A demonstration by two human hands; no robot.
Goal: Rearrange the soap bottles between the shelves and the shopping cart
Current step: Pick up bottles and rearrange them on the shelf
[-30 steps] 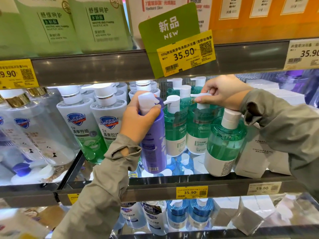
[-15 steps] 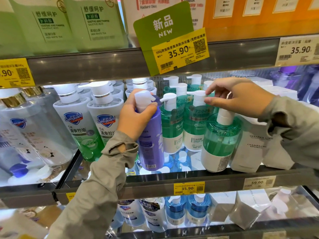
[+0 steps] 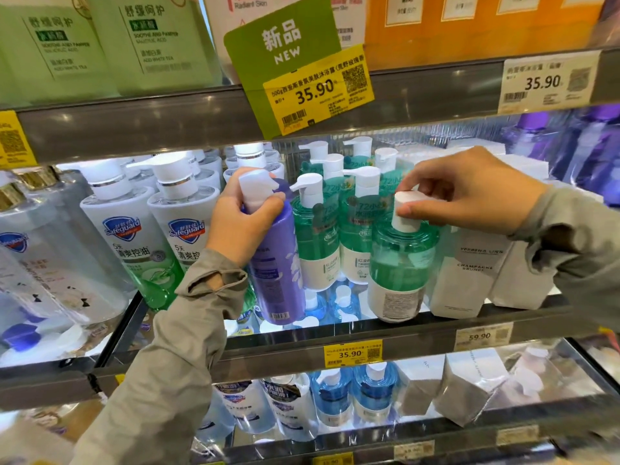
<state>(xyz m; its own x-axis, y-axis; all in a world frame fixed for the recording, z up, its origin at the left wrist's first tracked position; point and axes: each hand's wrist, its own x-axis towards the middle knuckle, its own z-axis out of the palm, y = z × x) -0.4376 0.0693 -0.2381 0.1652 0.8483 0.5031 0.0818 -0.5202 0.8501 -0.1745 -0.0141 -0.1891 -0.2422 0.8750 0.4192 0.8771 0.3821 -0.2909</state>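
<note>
Though apart, two bottles in hands

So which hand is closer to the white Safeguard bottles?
Left. The left hand grips the purple bottle right beside the Safeguard bottles; the right hand pinches the front green bottle by its top, farther right.

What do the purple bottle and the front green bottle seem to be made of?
Purple bottle: opaque plastic, glossy, by its even colour and soft highlights. Green bottle: probably clear tinted plastic; the liquid shows through the wall. Its pump cap: matte white plastic, seemingly.
</note>
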